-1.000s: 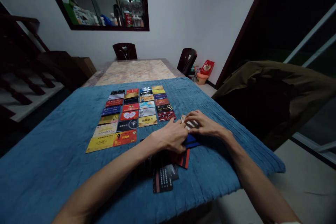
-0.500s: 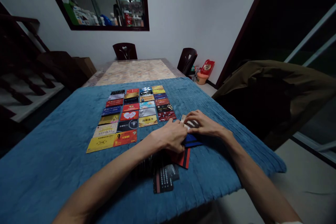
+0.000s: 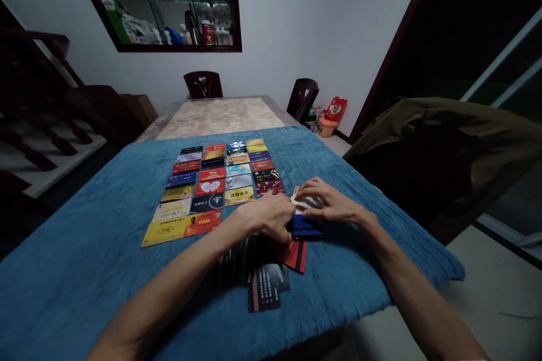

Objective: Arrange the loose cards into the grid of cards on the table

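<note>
My left hand [image 3: 269, 216] and my right hand [image 3: 328, 203] meet over a small stack of cards [image 3: 302, 203] on the blue cloth [image 3: 84, 237]. Both hands have their fingers closed round the stack. A blue card [image 3: 305, 227] lies right under the hands. A red and black card [image 3: 295, 254] and dark cards [image 3: 266, 287] lie loose nearer to me. To the left of the hands, several colourful cards [image 3: 212, 186] lie face up in neat rows.
The cloth covers the near end of a long table whose bare marbled top [image 3: 220, 115] stretches to two dark chairs [image 3: 203, 83]. A brown jacket [image 3: 444, 146] hangs over a chair at the right. A glass cabinet [image 3: 169, 0] sits in the wall.
Both hands have shifted slightly to the left with the stack between them. The view has tilted a little; the laid-out cards have not moved.
</note>
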The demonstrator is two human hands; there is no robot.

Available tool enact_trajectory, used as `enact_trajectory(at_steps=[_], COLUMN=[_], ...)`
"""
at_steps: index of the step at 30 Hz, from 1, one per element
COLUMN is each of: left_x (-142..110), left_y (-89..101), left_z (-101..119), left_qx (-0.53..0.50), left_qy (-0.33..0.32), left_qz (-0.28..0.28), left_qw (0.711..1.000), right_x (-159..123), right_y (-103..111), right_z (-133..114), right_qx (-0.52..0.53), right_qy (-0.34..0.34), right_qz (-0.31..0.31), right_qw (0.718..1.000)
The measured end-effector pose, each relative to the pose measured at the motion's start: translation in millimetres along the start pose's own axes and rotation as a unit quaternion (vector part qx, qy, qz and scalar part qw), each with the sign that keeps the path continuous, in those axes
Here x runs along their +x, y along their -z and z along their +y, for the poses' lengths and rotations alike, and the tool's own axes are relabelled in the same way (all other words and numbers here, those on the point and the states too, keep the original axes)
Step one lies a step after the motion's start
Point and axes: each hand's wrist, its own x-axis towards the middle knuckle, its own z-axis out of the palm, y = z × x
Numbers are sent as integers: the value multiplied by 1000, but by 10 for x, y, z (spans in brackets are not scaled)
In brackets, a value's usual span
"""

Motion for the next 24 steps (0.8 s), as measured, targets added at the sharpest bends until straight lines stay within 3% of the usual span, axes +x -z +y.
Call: enact_trajectory(at_steps=[10,17,24], left_x=[-59,-36,26], left_y=[120,98,27], left_z=[-241,-393,-461], left_qx=[-94,-97,-91], left_qy=[6,15,9], left_qz=[-22,49,95], left_qw=[995,994,991], right_x=[-26,-32,-14], right_y=[97,71,33], right_z=[-156,-107,-69], right_qx=[101,114,29], right_qy=[3,-44,-42], right_qz=[-42,-22,22], right_qw=[994,992,998])
